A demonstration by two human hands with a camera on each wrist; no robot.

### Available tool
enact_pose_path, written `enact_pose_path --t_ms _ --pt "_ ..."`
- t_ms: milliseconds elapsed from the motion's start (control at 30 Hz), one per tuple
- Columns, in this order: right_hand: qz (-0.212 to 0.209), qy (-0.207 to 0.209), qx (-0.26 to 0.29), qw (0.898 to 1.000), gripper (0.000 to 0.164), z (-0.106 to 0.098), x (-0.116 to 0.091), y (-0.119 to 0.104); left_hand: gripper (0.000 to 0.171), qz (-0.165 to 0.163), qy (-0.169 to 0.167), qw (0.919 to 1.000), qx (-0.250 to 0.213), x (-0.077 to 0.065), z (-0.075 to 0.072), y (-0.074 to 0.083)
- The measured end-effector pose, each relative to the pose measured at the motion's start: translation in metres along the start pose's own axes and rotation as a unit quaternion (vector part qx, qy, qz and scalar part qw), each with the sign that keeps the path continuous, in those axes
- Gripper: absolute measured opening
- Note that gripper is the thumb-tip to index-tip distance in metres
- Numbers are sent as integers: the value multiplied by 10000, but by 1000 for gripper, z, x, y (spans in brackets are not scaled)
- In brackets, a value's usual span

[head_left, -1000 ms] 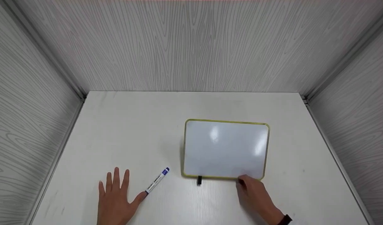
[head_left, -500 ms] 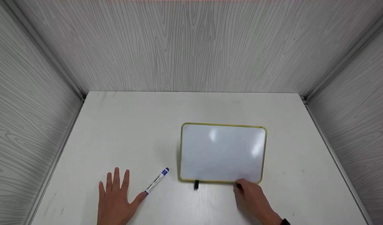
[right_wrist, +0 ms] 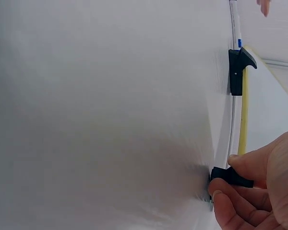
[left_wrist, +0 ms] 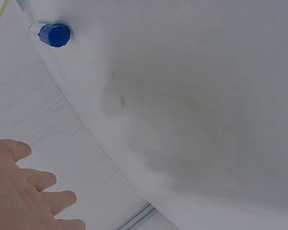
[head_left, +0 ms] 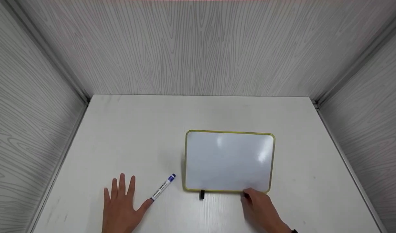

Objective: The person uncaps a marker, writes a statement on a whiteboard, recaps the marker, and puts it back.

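A small whiteboard (head_left: 228,161) with a yellow frame stands right of the middle of the table, raised on black feet along its near edge. My right hand (head_left: 264,208) is at the near right part of that edge; in the right wrist view, its thumb and fingers pinch one black foot (right_wrist: 236,178). The other black foot (head_left: 202,194) sticks out from the near edge further left. My left hand (head_left: 122,208) lies with spread, straight fingers on the table, its thumb tip at the lower end of a white marker (head_left: 163,187) with a blue cap.
Grey wood-grain panels enclose the white table (head_left: 136,129) at the back (head_left: 198,48) and on both sides. The marker lies slanted between the left hand and the whiteboard. A few faint marks show on the tabletop.
The whiteboard and my right hand have slid toward me and slightly left, less so in the last half second. My left hand and the marker have stayed in place.
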State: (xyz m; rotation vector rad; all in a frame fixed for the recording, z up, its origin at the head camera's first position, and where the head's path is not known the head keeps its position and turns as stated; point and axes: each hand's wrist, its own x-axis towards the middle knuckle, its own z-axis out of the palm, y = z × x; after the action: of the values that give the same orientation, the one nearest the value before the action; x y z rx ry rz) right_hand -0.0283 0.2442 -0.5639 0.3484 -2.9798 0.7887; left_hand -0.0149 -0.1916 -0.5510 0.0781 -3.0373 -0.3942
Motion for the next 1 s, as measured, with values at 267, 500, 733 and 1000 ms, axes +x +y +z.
enact_pose_path --t_ms 267,500,733,1000 --pt "-51 -123 25 9999 12 1 -2 0 102 -16 -23 10000 4 -1 -1 -1" --pt "58 -240 174 9995 11 1 -4 -1 101 37 93 9999 43 0 0 0" --pt "-406 248 210 9986 14 5 -8 2 99 142 -7 9999 -57 2 7 4" --pt "-468 287 245 9982 14 6 -8 0 96 181 -351 9992 -84 5 16 15"
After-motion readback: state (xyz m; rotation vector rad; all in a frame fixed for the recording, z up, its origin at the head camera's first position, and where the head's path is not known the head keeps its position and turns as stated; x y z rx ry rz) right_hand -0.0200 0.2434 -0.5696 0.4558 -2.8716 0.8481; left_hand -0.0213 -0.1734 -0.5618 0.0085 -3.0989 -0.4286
